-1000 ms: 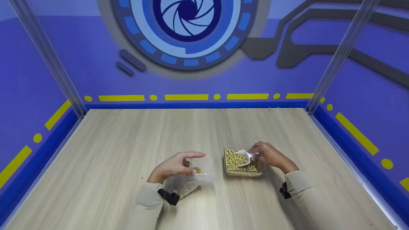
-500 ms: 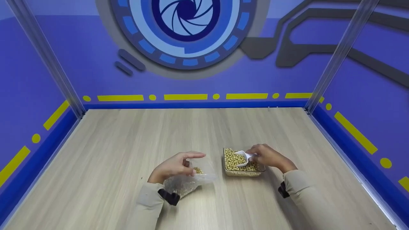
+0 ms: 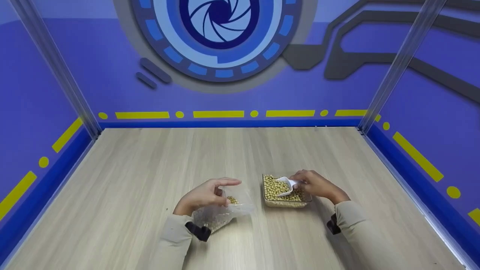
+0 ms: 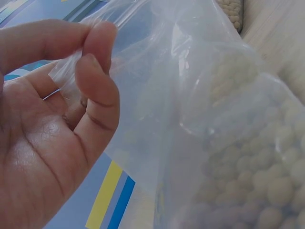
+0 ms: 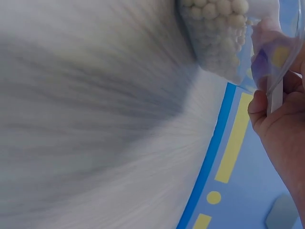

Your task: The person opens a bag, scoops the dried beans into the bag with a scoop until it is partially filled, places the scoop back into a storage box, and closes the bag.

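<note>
Between thumb and forefinger, my left hand [image 3: 204, 193] pinches the edge of a clear plastic bag [image 4: 143, 95]. Pale yellow beans, like soybeans [image 4: 279, 191], fill the lower part of that bag, which rests on the table. To its right stands a square clear dish [image 3: 287, 204] full of the same beans [image 3: 272, 187]. My right hand [image 3: 317, 183] grips the handle of a small white scoop [image 3: 289, 183] over the dish's right side. The scoop's front edge lies among the beans. In the right wrist view, the scoop's handle [image 5: 275, 98] shows between the fingers behind the dish's clear wall.
The wood-grain table [image 3: 168, 153] stretches behind and beside both hands. Blue printed panels with yellow marks, such as the back wall [image 3: 225, 101], enclose it on three sides. Clear posts [image 3: 405, 56] stand at the back corners.
My right hand has come slightly lower and nearer with the scoop, which has tilted a little in the beans. The left hand and the bag have stayed in place.
</note>
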A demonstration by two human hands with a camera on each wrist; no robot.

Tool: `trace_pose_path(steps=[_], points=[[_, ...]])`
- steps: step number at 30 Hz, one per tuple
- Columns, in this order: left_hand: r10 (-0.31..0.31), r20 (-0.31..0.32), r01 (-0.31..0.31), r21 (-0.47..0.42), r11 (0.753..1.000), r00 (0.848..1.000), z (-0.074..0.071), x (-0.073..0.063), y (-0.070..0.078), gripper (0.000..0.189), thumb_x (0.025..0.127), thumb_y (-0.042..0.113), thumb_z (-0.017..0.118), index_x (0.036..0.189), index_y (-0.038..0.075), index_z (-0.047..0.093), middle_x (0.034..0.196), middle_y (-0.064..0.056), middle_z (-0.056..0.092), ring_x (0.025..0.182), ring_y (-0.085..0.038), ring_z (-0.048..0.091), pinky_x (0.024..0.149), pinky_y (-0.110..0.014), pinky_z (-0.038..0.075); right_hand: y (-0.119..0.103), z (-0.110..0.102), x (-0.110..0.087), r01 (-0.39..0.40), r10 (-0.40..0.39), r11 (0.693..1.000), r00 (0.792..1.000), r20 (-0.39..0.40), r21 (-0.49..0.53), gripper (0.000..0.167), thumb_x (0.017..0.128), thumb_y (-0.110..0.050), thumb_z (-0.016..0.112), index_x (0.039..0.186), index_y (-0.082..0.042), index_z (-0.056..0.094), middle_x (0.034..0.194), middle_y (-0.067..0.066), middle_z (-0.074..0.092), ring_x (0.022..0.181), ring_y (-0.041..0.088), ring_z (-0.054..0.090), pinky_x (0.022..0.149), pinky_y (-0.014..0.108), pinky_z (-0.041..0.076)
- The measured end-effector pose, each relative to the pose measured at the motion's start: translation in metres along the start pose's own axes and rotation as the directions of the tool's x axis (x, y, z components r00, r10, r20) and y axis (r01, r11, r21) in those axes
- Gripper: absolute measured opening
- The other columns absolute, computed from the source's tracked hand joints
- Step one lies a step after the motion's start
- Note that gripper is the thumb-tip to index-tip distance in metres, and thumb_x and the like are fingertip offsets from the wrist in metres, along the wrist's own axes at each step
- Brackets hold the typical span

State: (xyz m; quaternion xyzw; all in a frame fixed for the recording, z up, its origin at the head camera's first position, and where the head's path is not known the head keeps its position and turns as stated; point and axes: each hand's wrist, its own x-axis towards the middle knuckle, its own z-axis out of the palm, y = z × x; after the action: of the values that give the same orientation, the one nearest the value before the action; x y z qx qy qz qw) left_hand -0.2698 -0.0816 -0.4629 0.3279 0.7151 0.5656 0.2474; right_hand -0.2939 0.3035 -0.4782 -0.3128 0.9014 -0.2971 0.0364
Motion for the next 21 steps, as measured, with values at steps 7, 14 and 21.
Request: trace_pose_path(steps=[7, 14, 21], points=[[0.000, 0.005, 0.000, -0.010, 1.000, 1.000, 0.0000, -0.0001, 0.0006, 0.064, 0.084, -0.009, 0.058, 0.145, 0.002, 0.041, 0.152, -0.019, 0.035, 0.053, -0.005, 0.041, 0.059, -0.021, 0.046, 0.0010, -0.0032, -0.0028, -0.051, 0.051, 0.998, 0.999, 0.011, 0.036, 0.021, 0.090, -0.003, 0.060, 0.109, -0.001, 0.071, 0.105, 0.012, 0.069, 0.098, 0.027, 0.061, 0.082, 0.037, 0.051], [0.013, 0.016, -0.012, -0.022, 1.000, 1.000, -0.0010, -0.0001, -0.0002, 0.066, 0.083, -0.010, 0.059, 0.145, -0.001, 0.039, 0.151, -0.021, 0.036, 0.054, -0.004, 0.044, 0.060, -0.021, 0.046, 0.0018, -0.0052, -0.0062, -0.073, 0.073, 0.995, 0.997, 0.003, 0.075, 0.023, 0.091, -0.004, 0.061, 0.111, -0.003, 0.071, 0.109, 0.013, 0.069, 0.104, 0.031, 0.062, 0.087, 0.044, 0.051], [0.018, 0.025, -0.018, -0.031, 0.999, 1.000, -0.0011, 0.0001, -0.0011, 0.065, 0.084, -0.010, 0.059, 0.145, -0.001, 0.038, 0.151, -0.022, 0.035, 0.053, -0.005, 0.044, 0.060, -0.022, 0.045, 0.0011, -0.0068, -0.0086, -0.095, 0.097, 0.986, 0.995, -0.006, 0.140, 0.026, 0.091, -0.005, 0.061, 0.115, -0.001, 0.070, 0.112, 0.016, 0.068, 0.107, 0.035, 0.061, 0.088, 0.042, 0.051]])
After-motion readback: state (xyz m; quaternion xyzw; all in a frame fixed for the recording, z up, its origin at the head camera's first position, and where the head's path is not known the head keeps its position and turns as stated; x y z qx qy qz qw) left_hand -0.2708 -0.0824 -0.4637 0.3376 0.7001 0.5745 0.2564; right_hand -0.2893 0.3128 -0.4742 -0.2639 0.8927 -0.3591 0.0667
